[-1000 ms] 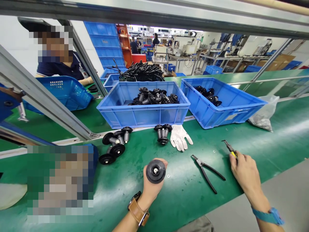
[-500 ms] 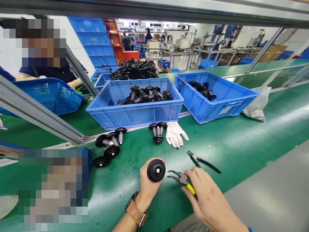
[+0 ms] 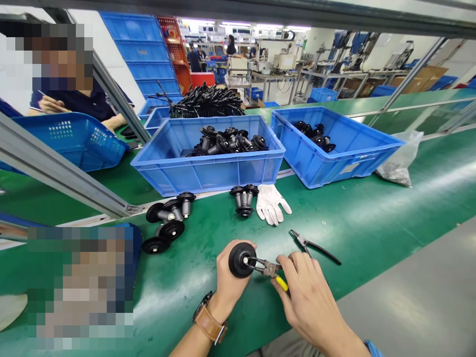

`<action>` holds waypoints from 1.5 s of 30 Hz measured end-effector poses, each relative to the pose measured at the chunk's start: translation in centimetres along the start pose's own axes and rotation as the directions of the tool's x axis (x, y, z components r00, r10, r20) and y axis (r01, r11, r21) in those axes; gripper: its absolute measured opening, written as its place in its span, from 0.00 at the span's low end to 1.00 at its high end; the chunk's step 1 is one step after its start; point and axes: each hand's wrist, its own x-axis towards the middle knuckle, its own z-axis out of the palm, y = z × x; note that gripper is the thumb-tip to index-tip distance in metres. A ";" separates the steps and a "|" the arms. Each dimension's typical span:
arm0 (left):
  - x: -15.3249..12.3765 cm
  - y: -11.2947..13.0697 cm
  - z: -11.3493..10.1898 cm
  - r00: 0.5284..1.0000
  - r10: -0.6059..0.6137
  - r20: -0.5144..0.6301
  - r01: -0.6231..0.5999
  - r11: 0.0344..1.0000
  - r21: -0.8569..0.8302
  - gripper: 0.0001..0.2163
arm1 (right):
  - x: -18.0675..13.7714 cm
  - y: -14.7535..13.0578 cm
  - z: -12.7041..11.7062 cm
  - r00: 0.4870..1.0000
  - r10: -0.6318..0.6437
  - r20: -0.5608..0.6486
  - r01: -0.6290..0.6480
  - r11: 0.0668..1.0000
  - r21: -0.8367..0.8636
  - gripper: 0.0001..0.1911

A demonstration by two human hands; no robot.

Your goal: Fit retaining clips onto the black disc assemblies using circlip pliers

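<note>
My left hand (image 3: pixel 229 278) is closed around a black round-flanged part (image 3: pixel 238 267), its disc end facing up with a small pale shaft at the centre. In my right hand (image 3: pixel 307 292) are bent-nose circlip pliers (image 3: pixel 268 268) with a yellow grip. Their tips touch the disc beside the shaft; whether a ring sits between them is too small to tell. A second pair of pliers (image 3: pixel 305 243), dark-handled, lies on the green bench beyond my right hand. A white glove (image 3: pixel 273 206) rests farther back, next to several similar black parts (image 3: pixel 244 201) standing together.
Several more black parts (image 3: pixel 169 229) lie on the left. Behind the glove stand two blue bins (image 3: pixel 208 177) (image 3: pixel 344 166) holding such parts. A clear bag (image 3: pixel 399 161) sits on the right. Across the metal frame (image 3: pixel 70 158), a co-worker (image 3: pixel 85 106) is beside a blue basket (image 3: pixel 67 144).
The pliers in my right hand have moved left, from beside the black part onto its centre shaft. My left hand keeps its hold, nearly still.
</note>
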 end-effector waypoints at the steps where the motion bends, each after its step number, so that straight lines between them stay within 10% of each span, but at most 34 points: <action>1: 0.0 0.0 0.0 1.000 0.001 -0.001 -0.001 1.000 -0.001 0.11 | 0.0 0.0 0.1 1.000 0.001 0.001 -0.001 1.000 -0.002 0.10; 45: 0.1 -0.3 0.4 0.991 -0.122 -0.055 0.116 0.987 -0.112 0.10 | -0.4 -1.2 0.1 0.999 0.044 -0.022 -0.041 0.989 0.141 0.09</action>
